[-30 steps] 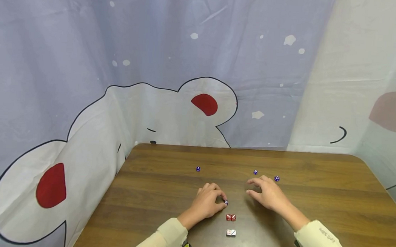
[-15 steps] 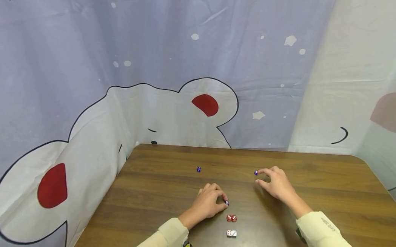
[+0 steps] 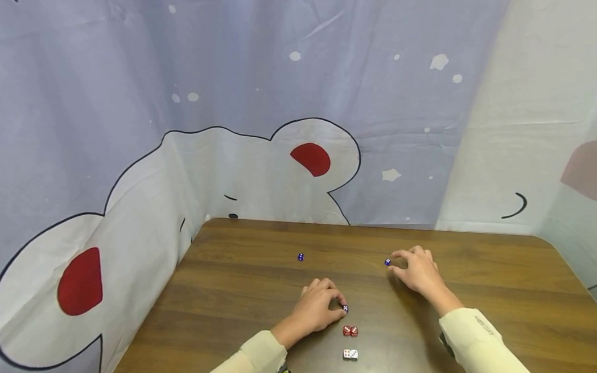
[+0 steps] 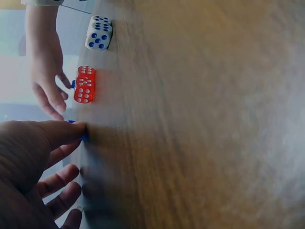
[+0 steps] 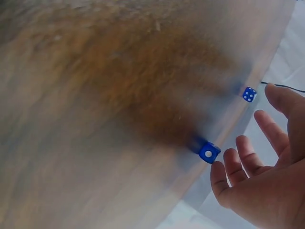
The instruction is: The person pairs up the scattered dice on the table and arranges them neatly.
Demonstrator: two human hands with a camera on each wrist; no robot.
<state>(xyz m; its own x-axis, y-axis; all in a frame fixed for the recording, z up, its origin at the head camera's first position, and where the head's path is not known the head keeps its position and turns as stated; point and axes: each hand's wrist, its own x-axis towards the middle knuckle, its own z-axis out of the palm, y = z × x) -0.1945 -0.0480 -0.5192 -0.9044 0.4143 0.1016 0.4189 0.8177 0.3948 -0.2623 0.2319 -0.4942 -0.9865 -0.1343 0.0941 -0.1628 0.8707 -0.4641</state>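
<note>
My left hand point(image 3: 317, 306) pinches a blue die with white pips point(image 3: 345, 308) between thumb and index finger at the table surface. In the left wrist view the thumb mostly covers that die. Further back, my right hand point(image 3: 418, 269) reaches over the table, thumb and index finger spread apart beside a second blue die point(image 3: 388, 261). In the right wrist view this die point(image 5: 249, 94) sits just beyond the fingertips, and another blue die point(image 5: 208, 151) lies by the little finger. That one is hidden behind the hand in the head view.
Two red dice point(image 3: 350, 331) stand side by side in front of my left hand, with two white dice point(image 3: 350, 354) nearer. A lone blue die point(image 3: 301, 257) lies at the back left of the wooden table point(image 3: 239, 320). A printed curtain point(image 3: 232, 91) hangs behind.
My right hand has moved back and slightly right, up to the back blue die, and now hides the die further right. My left hand stays almost in place with its die.
</note>
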